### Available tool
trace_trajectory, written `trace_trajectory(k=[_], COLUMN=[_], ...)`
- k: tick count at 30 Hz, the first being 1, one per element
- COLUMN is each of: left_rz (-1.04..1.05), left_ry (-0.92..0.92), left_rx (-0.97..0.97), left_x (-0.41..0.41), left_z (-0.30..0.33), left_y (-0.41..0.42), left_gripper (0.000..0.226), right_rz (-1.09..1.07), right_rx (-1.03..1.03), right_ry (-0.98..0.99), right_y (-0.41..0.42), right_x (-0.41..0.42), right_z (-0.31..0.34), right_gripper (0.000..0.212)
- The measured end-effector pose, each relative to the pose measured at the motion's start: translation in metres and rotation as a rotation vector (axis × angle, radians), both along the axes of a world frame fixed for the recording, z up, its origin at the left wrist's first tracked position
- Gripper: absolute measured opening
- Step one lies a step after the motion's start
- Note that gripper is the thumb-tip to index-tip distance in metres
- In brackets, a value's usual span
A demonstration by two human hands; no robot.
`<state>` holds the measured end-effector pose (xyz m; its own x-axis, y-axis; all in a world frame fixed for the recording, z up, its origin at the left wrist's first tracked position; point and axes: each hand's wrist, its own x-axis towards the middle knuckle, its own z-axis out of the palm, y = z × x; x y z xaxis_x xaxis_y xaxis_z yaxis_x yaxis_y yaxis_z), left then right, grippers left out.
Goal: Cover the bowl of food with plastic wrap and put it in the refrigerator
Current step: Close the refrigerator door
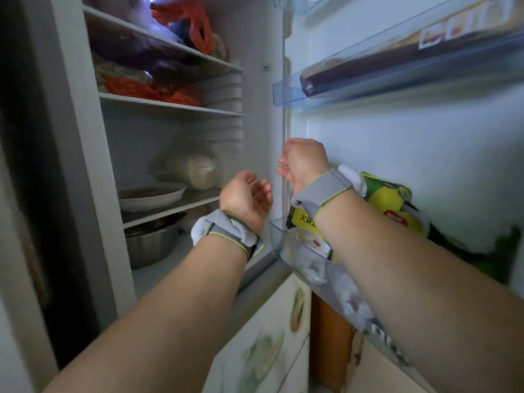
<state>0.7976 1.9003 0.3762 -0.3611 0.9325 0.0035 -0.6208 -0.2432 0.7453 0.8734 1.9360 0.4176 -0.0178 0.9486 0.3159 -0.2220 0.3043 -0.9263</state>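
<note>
The refrigerator (255, 109) stood open, filling most of the view, its white interior on the left and its open door (397, 151) swung out to the right. Inside, 3 shelves were stacked with food: bags of red and orange plastic (195, 24) on the top one, more wrapped red produce (147, 89) on the shelf below. On the third shelf sat a shallow white bowl (153, 195) with dark food in it, a pale bagged lump (195, 168) just behind it; the blur hid whether any wrap lay over the bowl. Beneath that shelf rested a metal bowl (150, 245) on the compartment floor.

On the door, an upper clear rack (368, 89) carried a long dark box (397, 55), and a lower rack (306, 262) carried yellow and green packets (388, 202).

Both forearms reached forward, each with a grey wrist strap. The left hand (246, 197) hovered in front of the third shelf, near the bowl but apart from it, its grip open with fingers loosely curled and empty. The right hand (303, 160) was at the door's hinged inner edge, its grip curled inward with fingers drawn together; whether it clamped anything could not be told.
</note>
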Motion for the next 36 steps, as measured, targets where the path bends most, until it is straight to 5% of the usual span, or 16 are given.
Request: trace_trajectory(k=[5,8,15,22,27,31,36], left_rz=[-0.084,-0.138,-0.272,-0.337,-0.329,-0.33,-0.332], left_ry=[0.007,-0.006,0.047,0.135,0.25,0.267,0.295], left_rx=[-0.032,-0.046,-0.071,-0.005,0.026,0.001,-0.022], left_x=[0.036,0.074,0.124,0.141,0.139,0.137,0.136], left_z=[0.009,0.0,-0.008,-0.005,-0.008,-0.015,-0.02], left_y=[-0.013,-0.028,-0.059,-0.084,-0.094,-0.098,-0.097], left_gripper=[0.024,0.023,0.024,0.023,0.024,0.022,0.02], right_rz=[-0.182,-0.285,-0.606,-1.008,-1.38,-1.245,-1.019], right_rx=[0.136,0.226,0.525,0.8,0.512,0.198,0.137], right_ry=[-0.175,-0.238,-0.442,-0.427,-0.429,-0.386,-0.274], right_y=[-0.019,-0.04,-0.102,-0.142,-0.138,-0.128,-0.113], right_x=[0.036,0.074,0.145,0.201,0.228,0.246,0.259], right_z=[0.004,-0.004,-0.013,-0.017,-0.041,-0.055,-0.067], right_gripper=[0.014,0.034,0.033,0.036,0.044,0.076,0.098])
